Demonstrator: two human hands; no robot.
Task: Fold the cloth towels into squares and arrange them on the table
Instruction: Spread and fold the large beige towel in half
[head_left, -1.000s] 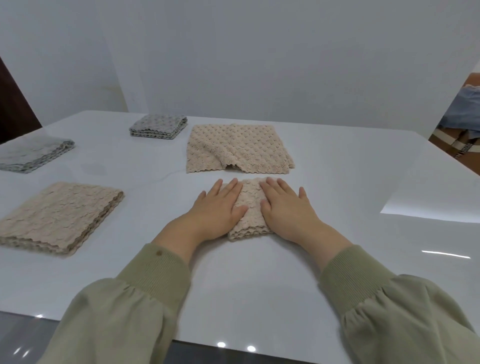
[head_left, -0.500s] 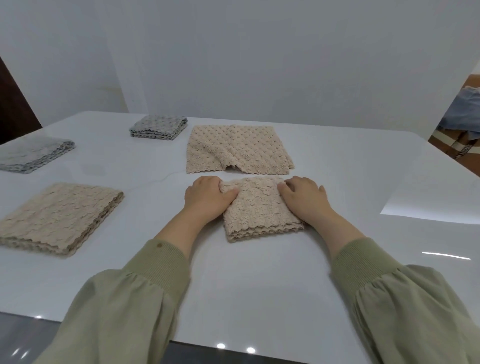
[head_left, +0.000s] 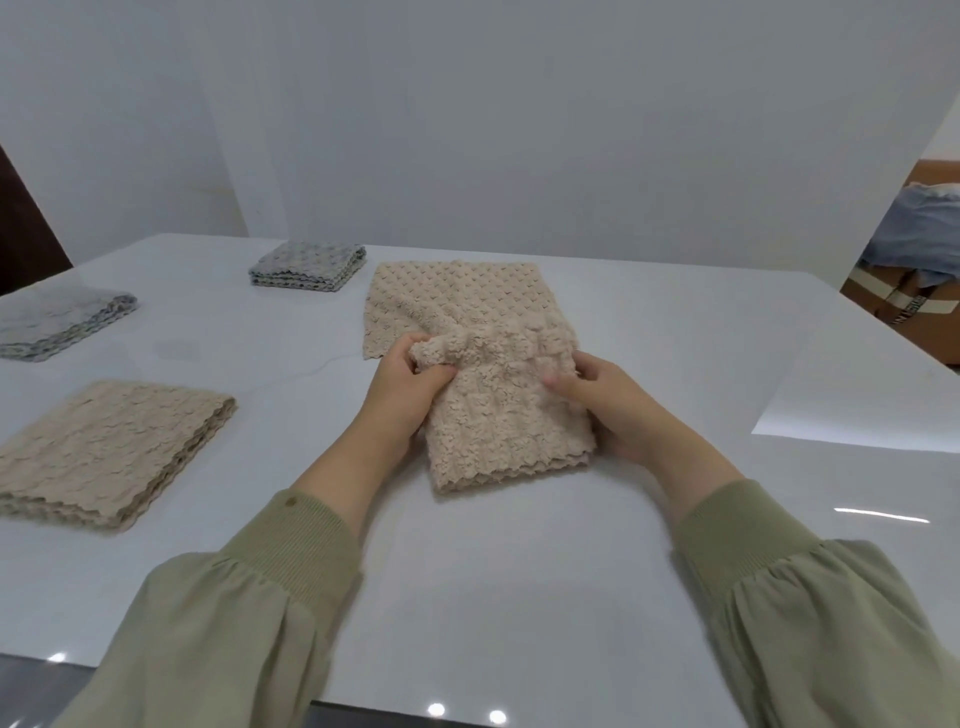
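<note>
The glossy white worktop (head_left: 519, 597) stands before a plain white wall (head_left: 519, 130). Both hands, flat a second ago, now pinch the folded beige towel (head_left: 506, 421) at centre: left hand (head_left: 410, 384) at 9 o'clock, right hand (head_left: 613, 400) at 3 o'clock, each grip closed on its edge.

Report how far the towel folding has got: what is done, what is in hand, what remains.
Done: a folded grey towel at the back, a grey stack at far left and a beige stack at near left lie on the table. In hand: the left hand and right hand grip a folded beige towel, its far edge lifted. Left: placing it, then folding the beige towel behind, which lies rumpled and only partly folded.
</note>
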